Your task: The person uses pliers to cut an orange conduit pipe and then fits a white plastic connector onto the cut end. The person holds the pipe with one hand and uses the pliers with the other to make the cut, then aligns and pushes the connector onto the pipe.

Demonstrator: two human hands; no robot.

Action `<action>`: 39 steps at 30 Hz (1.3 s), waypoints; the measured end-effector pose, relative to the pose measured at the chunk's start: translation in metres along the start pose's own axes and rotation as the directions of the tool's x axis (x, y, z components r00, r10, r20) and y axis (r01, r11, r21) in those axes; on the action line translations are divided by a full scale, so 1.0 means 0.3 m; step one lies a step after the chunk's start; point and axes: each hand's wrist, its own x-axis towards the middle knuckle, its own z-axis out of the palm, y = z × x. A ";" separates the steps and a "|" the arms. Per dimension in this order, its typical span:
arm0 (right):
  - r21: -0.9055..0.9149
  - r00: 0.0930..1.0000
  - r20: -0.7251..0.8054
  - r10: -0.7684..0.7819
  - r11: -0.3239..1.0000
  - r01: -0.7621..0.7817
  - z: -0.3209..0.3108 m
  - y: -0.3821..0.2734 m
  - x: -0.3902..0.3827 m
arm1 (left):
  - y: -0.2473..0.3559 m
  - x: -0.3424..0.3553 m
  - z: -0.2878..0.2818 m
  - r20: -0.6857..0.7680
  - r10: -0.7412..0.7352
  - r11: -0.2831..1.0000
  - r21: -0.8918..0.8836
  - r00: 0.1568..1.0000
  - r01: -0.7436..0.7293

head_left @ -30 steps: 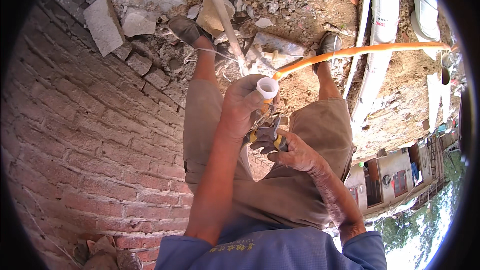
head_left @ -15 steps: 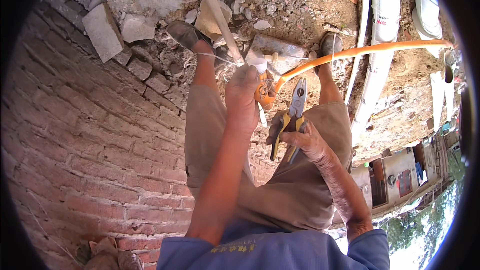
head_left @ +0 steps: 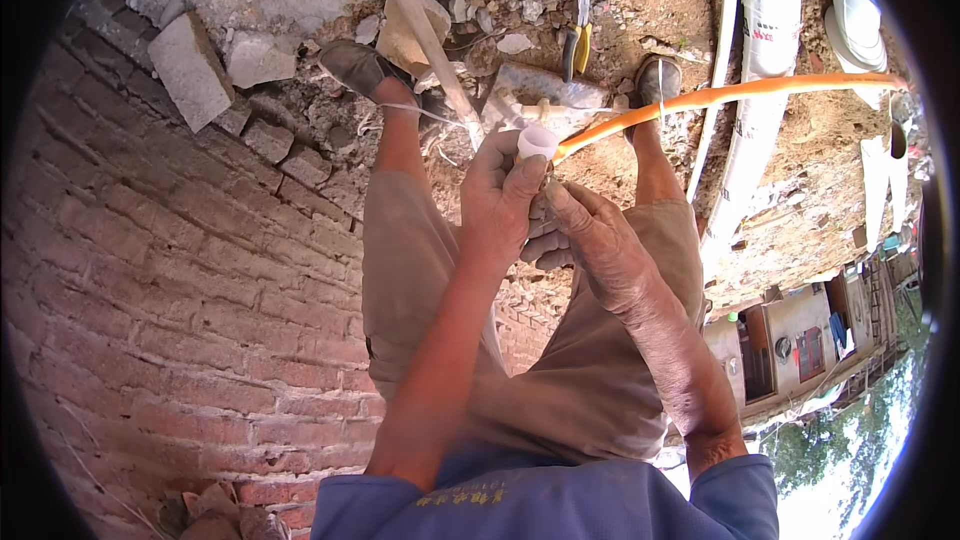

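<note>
My left hand [head_left: 500, 190] is closed round a short white plastic pipe piece [head_left: 538, 143], its open round end facing up. From just beside that piece an orange hose [head_left: 690, 100] runs off to the right; its near end is hidden behind my fingers. My right hand [head_left: 600, 240] meets the left, thumb and fingers pinched together at the left fingertips. What lies in that pinch is too small or covered to make out. Pliers [head_left: 577, 40] with yellow and black handles lie on the ground beyond my hands, jaws pointing away.
A wooden handle [head_left: 425, 35] slants up between my feet, near a dusty metal plate [head_left: 550, 87]. Broken bricks [head_left: 192, 70] and rubble lie at the far left, above a brick wall [head_left: 200, 290]. Thick white pipes [head_left: 765, 70] run along the right.
The pliers have left my right hand and now lie on the ground. My right hand has moved left to join my left, and the orange fitting with thin wires is now hidden.
</note>
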 end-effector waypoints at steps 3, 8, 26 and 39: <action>0.094 0.999 0.029 0.014 0.995 -0.016 -0.010 -0.003 0.022 | 0.004 0.006 -0.029 0.038 -0.033 0.999 -0.017 0.999 0.034; -0.007 1.000 0.013 -0.007 1.000 0.007 -0.015 0.013 0.024 | 0.001 0.002 -0.060 0.072 -0.104 0.995 0.000 0.992 0.105; -0.887 0.665 0.460 -0.588 -0.264 0.379 -0.112 0.002 0.096 | -0.018 0.022 -0.068 0.129 -0.316 0.948 0.089 0.940 0.306; -0.827 0.772 0.226 -0.594 0.302 0.474 -0.111 0.014 0.154 | -0.033 0.075 -0.122 0.103 -0.317 0.948 0.049 0.943 0.313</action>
